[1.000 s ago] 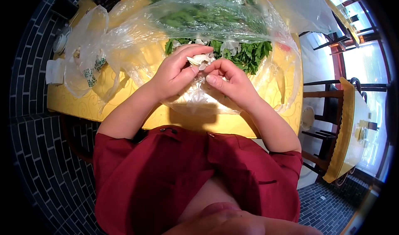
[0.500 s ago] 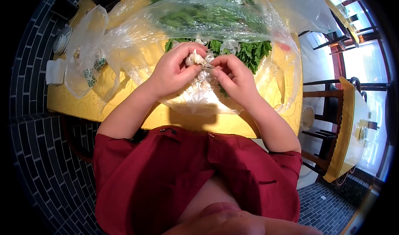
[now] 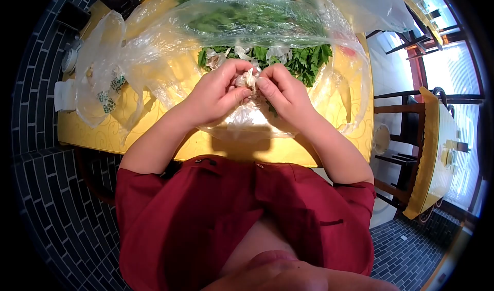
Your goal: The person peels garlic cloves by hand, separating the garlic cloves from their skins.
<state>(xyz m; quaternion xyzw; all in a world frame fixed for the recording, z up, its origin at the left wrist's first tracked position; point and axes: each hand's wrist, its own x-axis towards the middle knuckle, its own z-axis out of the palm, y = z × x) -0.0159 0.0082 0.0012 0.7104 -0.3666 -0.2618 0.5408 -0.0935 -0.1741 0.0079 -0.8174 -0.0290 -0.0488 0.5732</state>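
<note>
White garlic in left hand, green print unreadable

Gleams as thin, clear plastic, crinkled and glossy, in the large bag and the small bag. Looks papery on the garlic. Appears as smooth, patterned cloth on the table, matt cloth on the shirt. Resembles smooth, brown wood on the chair, matt brick on the wall.
</note>
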